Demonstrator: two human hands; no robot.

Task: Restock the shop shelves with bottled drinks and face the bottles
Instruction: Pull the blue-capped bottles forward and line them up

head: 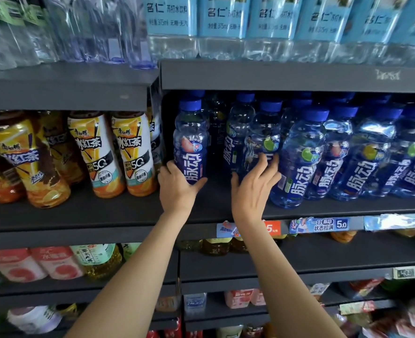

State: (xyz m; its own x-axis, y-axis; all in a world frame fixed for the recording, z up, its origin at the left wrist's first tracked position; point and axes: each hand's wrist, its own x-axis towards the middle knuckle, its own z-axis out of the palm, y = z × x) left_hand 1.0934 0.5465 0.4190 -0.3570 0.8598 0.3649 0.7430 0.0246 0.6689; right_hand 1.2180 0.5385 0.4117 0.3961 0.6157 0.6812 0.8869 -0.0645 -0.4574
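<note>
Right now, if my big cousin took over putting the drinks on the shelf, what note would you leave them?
Left hand: grips the base of the leftmost blue bottle, upright at the left end of the middle shelf, label facing out.
Right hand: fingers spread around the next blue bottle, whose label faces partly sideways.
Done: the row of blue bottles to the right already stands on the shelf.
Left: turn the right-hand bottle's label to the front, close the dark gap between the two held bottles, and straighten the leaning iced tea bottles on the left.
</note>
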